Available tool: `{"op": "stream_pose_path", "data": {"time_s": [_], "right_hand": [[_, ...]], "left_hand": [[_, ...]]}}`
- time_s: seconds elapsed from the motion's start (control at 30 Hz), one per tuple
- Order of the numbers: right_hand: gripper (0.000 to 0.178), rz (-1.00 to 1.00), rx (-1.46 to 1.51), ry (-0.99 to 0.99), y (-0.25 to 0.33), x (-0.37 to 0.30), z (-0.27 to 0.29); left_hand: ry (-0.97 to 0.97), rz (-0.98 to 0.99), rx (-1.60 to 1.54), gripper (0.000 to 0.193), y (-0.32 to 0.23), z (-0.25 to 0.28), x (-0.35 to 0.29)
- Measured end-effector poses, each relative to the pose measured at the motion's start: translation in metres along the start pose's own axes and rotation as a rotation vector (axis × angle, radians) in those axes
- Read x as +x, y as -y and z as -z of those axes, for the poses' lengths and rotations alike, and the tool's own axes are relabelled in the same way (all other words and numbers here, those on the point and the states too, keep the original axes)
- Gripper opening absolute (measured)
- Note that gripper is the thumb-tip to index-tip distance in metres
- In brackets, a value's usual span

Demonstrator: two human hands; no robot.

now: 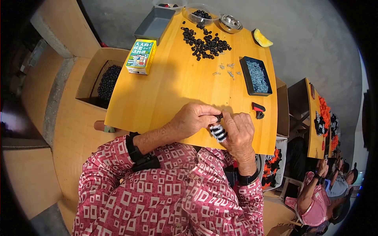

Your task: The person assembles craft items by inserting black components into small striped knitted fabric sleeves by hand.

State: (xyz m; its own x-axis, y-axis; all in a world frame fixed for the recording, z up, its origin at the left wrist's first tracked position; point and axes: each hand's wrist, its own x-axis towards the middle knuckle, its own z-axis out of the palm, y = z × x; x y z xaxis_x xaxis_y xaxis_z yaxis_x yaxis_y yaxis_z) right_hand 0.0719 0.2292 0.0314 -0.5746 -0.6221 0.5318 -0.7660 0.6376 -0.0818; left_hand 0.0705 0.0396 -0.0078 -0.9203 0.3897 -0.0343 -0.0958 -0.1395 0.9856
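Note:
Near the front edge of the table my two hands meet. The fingers of my left hand (pixel 191 122) are pinched around a small black part (pixel 219 117). Close beside it, my right hand (pixel 239 133) is closed on a small black-and-white striped knitted piece (pixel 218 133), which hangs below the black part. Whether the two pieces are joined is hidden by my fingers. To the right of my right hand lies a small red-and-black object (pixel 258 107). Farther up the table are a heap of small black ring-like parts (pixel 206 45) and several tiny metal pieces (pixel 226 70).
A black tray of small shiny pieces (pixel 258 76) stands at the right. Toward the back are a yellow-green carton (pixel 141 57), a grey tray (pixel 154 24), metal bowls (pixel 230 23) and a yellow fruit slice (pixel 262 38). A cardboard box (pixel 87 80) sits left; other people (pixel 315 196) sit right.

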Motion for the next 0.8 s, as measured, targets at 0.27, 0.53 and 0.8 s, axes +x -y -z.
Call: {"op": "stream_pose_path", "data": {"time_s": [0.27,0.53,0.8], "right_hand": [[0.036,-0.003,0.015,0.064,0.003,0.001,0.002],[0.033,0.013,0.026,0.060,-0.004,-0.004,0.000],[0.028,0.017,0.029,0.054,-0.001,-0.004,-0.003]], "left_hand": [[-0.066,0.027,-0.067,0.023,0.010,-0.006,-0.001],[-0.064,-0.052,0.094,0.022,0.014,-0.005,0.002],[-0.031,0.032,0.174,0.020,0.002,-0.003,0.000]]}}
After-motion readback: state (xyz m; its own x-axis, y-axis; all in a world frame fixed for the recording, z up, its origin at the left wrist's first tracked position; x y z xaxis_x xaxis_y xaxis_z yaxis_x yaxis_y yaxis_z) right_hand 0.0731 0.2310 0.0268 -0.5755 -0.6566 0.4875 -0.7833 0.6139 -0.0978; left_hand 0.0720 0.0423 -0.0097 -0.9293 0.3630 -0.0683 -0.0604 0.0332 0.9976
